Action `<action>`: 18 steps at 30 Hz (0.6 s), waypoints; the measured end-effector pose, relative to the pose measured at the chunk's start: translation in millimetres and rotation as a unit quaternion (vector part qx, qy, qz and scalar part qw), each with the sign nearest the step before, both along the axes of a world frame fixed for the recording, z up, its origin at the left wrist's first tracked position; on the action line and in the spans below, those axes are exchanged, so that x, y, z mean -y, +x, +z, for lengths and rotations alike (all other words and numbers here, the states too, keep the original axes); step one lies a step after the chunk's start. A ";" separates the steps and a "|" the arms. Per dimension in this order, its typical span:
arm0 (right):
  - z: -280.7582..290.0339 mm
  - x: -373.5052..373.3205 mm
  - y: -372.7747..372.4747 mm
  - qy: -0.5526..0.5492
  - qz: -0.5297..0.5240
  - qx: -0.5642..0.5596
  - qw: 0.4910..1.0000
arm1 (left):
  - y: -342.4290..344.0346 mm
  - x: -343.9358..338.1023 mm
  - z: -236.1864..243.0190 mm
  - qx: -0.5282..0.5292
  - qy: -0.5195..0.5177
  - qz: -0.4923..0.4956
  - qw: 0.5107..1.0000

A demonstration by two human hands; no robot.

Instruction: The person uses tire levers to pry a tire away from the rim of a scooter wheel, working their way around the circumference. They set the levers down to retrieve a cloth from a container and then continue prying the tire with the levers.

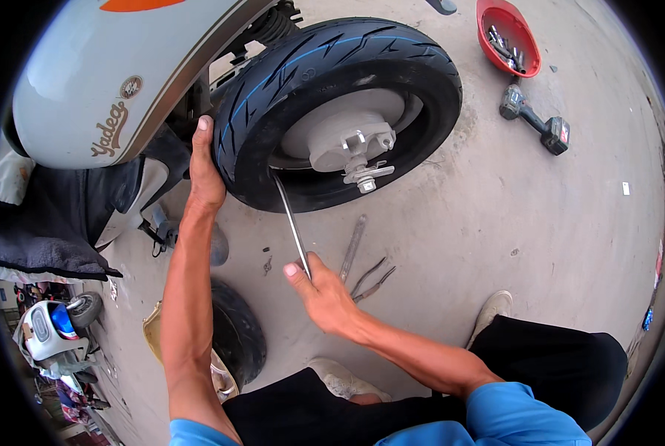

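A black scooter tire (pixel 254 149) with a blue line round its tread sits on a grey wheel hub (pixel 332 141), below the white scooter body (pixel 124 67). My left hand (pixel 207 167) presses flat against the tread on the near left side, thumb pointing up, fingers partly hidden behind the tire. A slim metal tire lever (pixel 291 219) is gripped in my right hand (pixel 323 293). Its far tip meets the inner edge of the tire beside the rim; the exact contact is hard to make out. An axle nut (pixel 367 184) sticks out of the hub's near side.
On the floor by my right hand lie a flat metal bar (pixel 354 245) and pliers (pixel 375 285). Another tire (pixel 247 334) rests beside my left forearm. At the far right are a cordless impact wrench (pixel 533 119) and a red helmet-like bowl (pixel 534 63) of sockets.
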State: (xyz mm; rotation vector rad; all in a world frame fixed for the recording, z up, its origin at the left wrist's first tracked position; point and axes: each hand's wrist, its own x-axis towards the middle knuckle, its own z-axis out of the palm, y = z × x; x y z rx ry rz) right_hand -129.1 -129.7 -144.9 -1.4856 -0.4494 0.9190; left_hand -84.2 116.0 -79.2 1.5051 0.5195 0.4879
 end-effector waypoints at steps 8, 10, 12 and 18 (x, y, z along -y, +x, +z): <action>4.2 -50.6 -46.2 0.123 -0.128 -0.355 0.918 | 1.3 -21.7 -15.6 0.033 -0.061 0.006 0.998; -16.1 -68.0 -61.1 0.084 -0.156 -0.294 0.939 | 0.3 -25.9 -26.8 0.040 -0.083 0.013 0.996; -36.5 -85.1 -69.8 0.107 -0.168 -0.246 0.949 | 0.0 -31.7 -34.3 0.071 -0.117 -0.014 0.990; -94.3 -114.5 -70.5 0.041 -0.178 -0.016 0.983 | 2.0 -43.2 -40.0 0.082 -0.087 -0.035 0.992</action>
